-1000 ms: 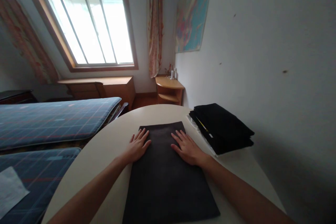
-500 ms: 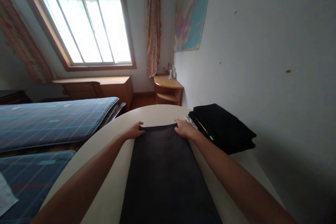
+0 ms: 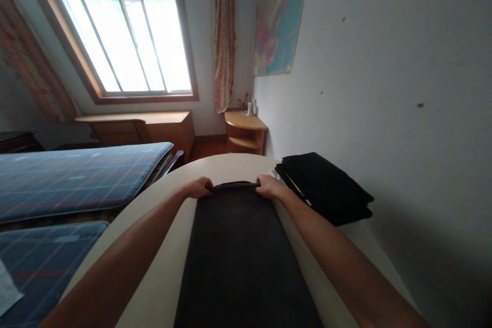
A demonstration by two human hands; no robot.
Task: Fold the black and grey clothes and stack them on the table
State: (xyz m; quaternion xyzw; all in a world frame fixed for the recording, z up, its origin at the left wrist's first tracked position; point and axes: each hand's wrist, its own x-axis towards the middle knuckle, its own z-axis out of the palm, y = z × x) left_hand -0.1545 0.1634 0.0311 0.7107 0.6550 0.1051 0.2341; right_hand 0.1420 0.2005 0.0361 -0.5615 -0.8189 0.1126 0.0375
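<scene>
Dark cloth [image 3: 246, 256], one, long and flat, running from between both hands back between the forearms; far edge bowed up slightly between the grips. Left hand [image 3: 200, 188]: pinching far left corner. Right hand [image 3: 268, 186]: pinching far right corner. Pale table [image 3: 226, 164], curved edge, beneath and beyond the hands. Black folded stack [image 3: 326, 184], just right of the right hand
</scene>
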